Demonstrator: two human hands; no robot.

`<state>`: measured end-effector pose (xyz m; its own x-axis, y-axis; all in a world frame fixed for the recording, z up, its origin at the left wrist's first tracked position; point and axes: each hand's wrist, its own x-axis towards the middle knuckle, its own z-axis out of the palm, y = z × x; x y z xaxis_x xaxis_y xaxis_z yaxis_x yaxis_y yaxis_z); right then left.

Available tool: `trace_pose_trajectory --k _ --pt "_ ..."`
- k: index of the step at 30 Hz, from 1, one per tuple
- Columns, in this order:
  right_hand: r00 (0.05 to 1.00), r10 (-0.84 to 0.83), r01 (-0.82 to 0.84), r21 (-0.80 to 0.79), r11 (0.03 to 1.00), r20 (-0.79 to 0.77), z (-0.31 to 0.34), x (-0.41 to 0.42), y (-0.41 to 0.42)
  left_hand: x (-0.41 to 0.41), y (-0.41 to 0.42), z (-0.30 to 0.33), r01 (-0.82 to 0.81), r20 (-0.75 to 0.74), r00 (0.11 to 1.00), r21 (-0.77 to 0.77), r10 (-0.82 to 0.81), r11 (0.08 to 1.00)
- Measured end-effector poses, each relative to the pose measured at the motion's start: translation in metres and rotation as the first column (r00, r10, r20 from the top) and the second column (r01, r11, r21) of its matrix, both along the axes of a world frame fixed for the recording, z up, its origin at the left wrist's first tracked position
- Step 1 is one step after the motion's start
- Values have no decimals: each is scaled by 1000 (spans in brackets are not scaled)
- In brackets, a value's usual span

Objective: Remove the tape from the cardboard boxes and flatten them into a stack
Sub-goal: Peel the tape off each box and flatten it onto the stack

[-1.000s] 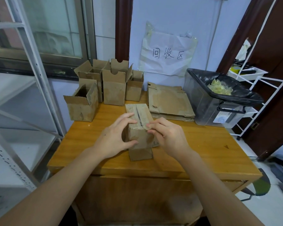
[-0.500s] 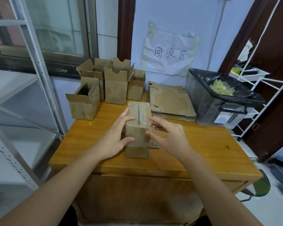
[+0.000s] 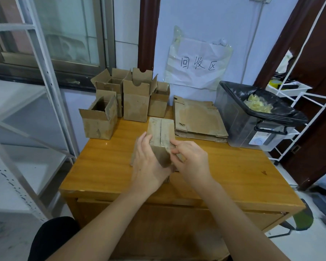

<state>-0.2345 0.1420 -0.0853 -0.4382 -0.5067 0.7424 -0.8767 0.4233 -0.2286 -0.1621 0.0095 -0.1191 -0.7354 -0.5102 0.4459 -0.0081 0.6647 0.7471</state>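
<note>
Two bare hands work on one closed brown cardboard box [image 3: 161, 140] that stands near the middle of the wooden worktop [image 3: 105, 166]. The left hand [image 3: 149, 164] holds the left side of this box, with the fingers curled around it. The right hand [image 3: 191, 159] pinches something at the near right corner of the box top, between thumb and fingers; it seems to be the end of the tape, but I cannot tell for sure. A seam runs along the middle of the box top.

At the far left corner of the worktop stand several open brown cardboard boxes [image 3: 135, 102] with the flaps up; the nearest one [image 3: 98, 119] shows a dark inside where nothing can be seen. At the far edge, right of them, lies a stack of flattened cardboard [image 3: 198, 117]. At the far right corner stands a clear plastic bin [image 3: 239, 127], lined with a black bag [image 3: 282, 115], and inside it lies a heap of crumpled yellowish tape [image 3: 257, 105]. On the wall behind hangs a white paper sign [image 3: 198, 63] with handwritten characters.
</note>
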Motion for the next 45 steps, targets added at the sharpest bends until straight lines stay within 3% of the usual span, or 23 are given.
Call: trace_pose_trajectory --k 7,14,24,32,45 --pt "997 0 4 -66 998 72 5 0 1 -16 7 -7 -116 -42 992 7 116 993" --pt "968 61 -85 90 992 243 10 -1 6 -10 -3 -9 -63 -43 997 -45 61 997" --pt "999 -46 45 -73 996 -12 -4 4 -9 -8 -1 -6 -67 -53 996 -36 65 997" --pt "997 15 -12 34 999 -78 7 1 -5 -10 -2 -6 -45 -63 997 -33 42 998" --pt "970 135 -144 30 989 202 10 4 4 -3 -27 -3 93 14 995 48 -94 994"
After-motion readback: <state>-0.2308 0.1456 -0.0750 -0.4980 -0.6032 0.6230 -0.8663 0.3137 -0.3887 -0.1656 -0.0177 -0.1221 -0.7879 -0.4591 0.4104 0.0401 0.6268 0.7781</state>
